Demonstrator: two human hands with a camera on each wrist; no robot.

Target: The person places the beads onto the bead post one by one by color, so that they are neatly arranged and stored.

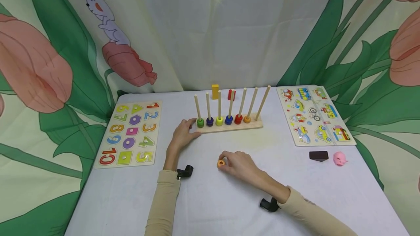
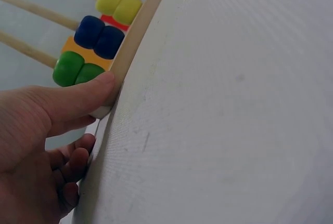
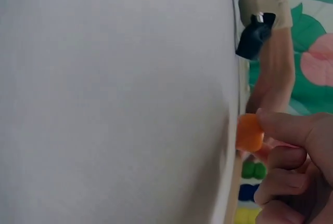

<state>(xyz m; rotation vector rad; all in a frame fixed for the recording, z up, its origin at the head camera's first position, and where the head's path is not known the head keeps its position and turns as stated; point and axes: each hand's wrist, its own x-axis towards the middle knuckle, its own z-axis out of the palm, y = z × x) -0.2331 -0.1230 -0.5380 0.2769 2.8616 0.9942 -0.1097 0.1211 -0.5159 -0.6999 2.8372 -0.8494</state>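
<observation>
A wooden bead stand (image 1: 226, 128) with a row of upright pegs lies across the table. Green beads (image 2: 78, 69), dark blue beads (image 2: 99, 37), yellow beads (image 2: 118, 5), blue, red and orange ones sit low on its pegs; the rightmost peg (image 1: 263, 103) is bare. My left hand (image 1: 183, 134) holds the left end of the base, its thumb along the front edge by the green beads. In front of the stand, my right hand (image 1: 241, 165) pinches an orange bead (image 3: 250, 133) between thumb and fingers, close over the white cloth.
A number and shape puzzle board (image 1: 128, 134) lies at left, a vehicle puzzle board (image 1: 315, 115) at right. A yellow block (image 1: 214, 91) and a red block (image 1: 232, 95) stand behind the stand. A dark brown block (image 1: 318, 155) and a pink pig figure (image 1: 339, 158) lie at right.
</observation>
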